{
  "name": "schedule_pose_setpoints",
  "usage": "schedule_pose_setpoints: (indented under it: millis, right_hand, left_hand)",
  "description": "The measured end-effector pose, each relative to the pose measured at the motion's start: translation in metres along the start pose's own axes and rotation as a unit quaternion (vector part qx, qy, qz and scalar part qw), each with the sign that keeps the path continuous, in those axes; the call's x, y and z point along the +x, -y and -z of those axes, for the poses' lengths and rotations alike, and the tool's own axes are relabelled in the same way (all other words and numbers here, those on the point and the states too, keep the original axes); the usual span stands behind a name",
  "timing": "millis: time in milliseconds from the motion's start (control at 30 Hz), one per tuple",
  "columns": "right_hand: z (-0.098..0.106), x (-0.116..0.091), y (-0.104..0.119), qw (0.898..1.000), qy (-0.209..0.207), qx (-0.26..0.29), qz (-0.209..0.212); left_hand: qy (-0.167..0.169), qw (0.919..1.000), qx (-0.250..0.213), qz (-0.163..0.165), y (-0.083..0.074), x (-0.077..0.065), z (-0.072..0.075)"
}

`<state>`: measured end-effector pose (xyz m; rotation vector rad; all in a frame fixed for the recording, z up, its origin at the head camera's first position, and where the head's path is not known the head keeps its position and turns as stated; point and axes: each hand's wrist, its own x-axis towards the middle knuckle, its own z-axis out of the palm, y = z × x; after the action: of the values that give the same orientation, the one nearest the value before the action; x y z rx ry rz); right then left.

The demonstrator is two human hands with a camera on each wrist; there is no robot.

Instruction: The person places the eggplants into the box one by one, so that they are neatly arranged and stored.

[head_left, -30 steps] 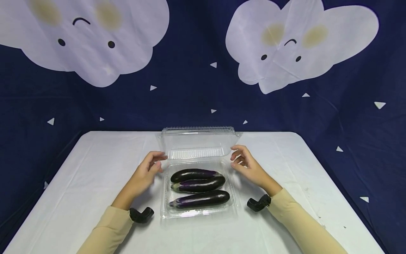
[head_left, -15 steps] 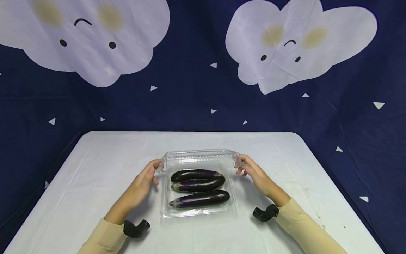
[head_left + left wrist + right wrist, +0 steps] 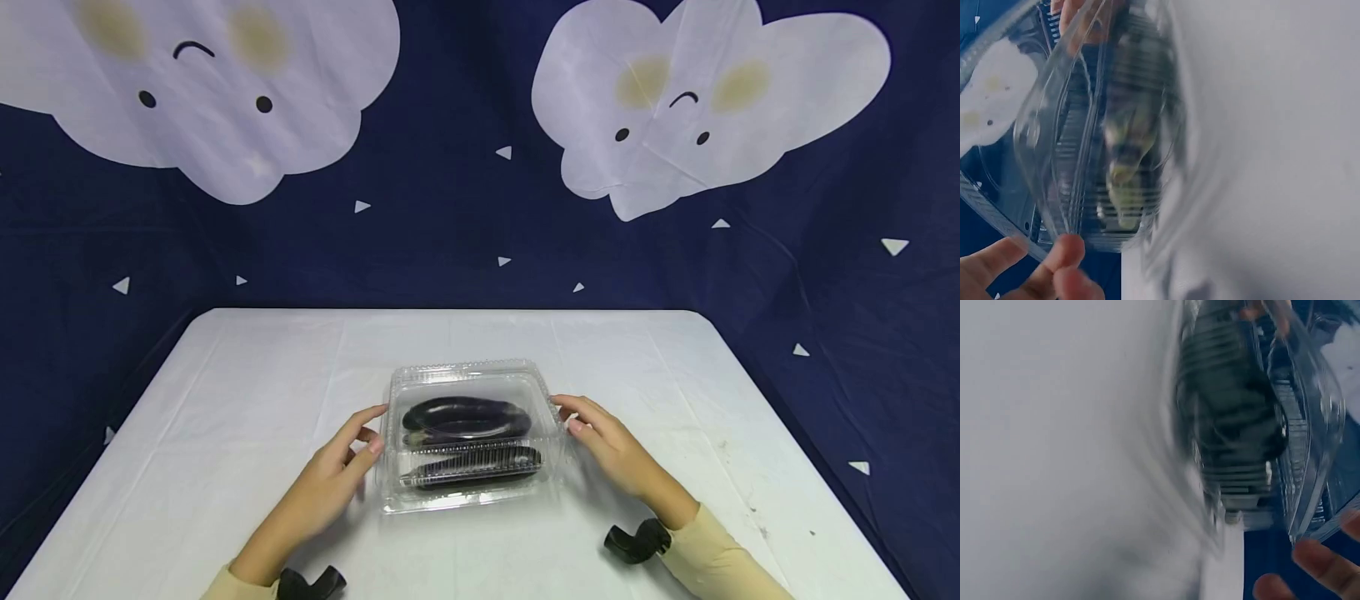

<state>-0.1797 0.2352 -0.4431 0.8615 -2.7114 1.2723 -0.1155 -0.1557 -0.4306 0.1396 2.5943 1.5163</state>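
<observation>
A clear plastic clamshell container (image 3: 408,502) holds dark purple eggplants (image 3: 461,412), seen blurred through its plastic. Its hinged lid (image 3: 517,372) lies over them, and in both wrist views the lid still slants away from the base. At the left side my left hand (image 3: 322,487) touches the lid's edge with its fingertips, the thumb held apart from the index finger. My right hand (image 3: 618,458) reaches the lid's right edge with extended fingers. In the right wrist view, fingertips (image 3: 1316,556) meet the lid's corner. The eggplants (image 3: 1229,406) appear dark and blurred there.
A white-covered table (image 3: 255,392) spreads around the container. Behind it hangs a dark blue cloth (image 3: 450,250) with white clouds and small triangles. A black wrist mount (image 3: 637,542) sits on the right wrist, another (image 3: 311,585) on the left.
The lid has swung from standing up at the back, forward and down over the eggplants. Both hands have moved with it towards me, along its two sides. The base has stayed in place.
</observation>
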Motion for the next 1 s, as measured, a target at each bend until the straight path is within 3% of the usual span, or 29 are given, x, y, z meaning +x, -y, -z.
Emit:
schedule_pose_setpoints:
  millis: [100,167,300,433,567,767,900,1000]
  right_hand:
    - [-0.004,-0.005,0.005,1.000,0.014,-0.002,-0.027]
    - [-0.007,-0.008,0.007,0.999,0.025,0.005,-0.041]
    - [-0.015,-0.013,0.010,0.997,0.042,0.049,-0.052]
    - [-0.022,-0.017,0.016,0.990,0.052,0.106,-0.072]
    - [-0.026,-0.021,0.017,0.975,0.069,0.193,-0.089]
    - [-0.026,-0.022,0.009,0.937,0.101,0.330,-0.050]
    - [-0.024,-0.023,0.006,0.920,0.119,0.371,-0.046]
    - [-0.023,-0.023,0.004,0.917,0.127,0.377,-0.043]
  left_hand:
    - [0.010,0.9995,-0.017,0.023,0.000,-0.008,-0.003]
    - [0.028,0.9988,-0.035,0.022,0.001,-0.013,-0.005]
    - [0.076,0.9944,-0.074,0.000,0.009,-0.020,-0.006]
    - [0.127,0.9819,-0.136,-0.036,0.016,-0.023,-0.006]
    - [0.156,0.9690,-0.185,-0.051,0.018,-0.023,-0.010]
    - [0.157,0.9624,-0.213,-0.062,0.019,-0.020,-0.015]
    - [0.161,0.9580,-0.228,-0.067,0.021,-0.020,-0.016]
    - [0.164,0.9550,-0.237,-0.069,0.022,-0.020,-0.016]
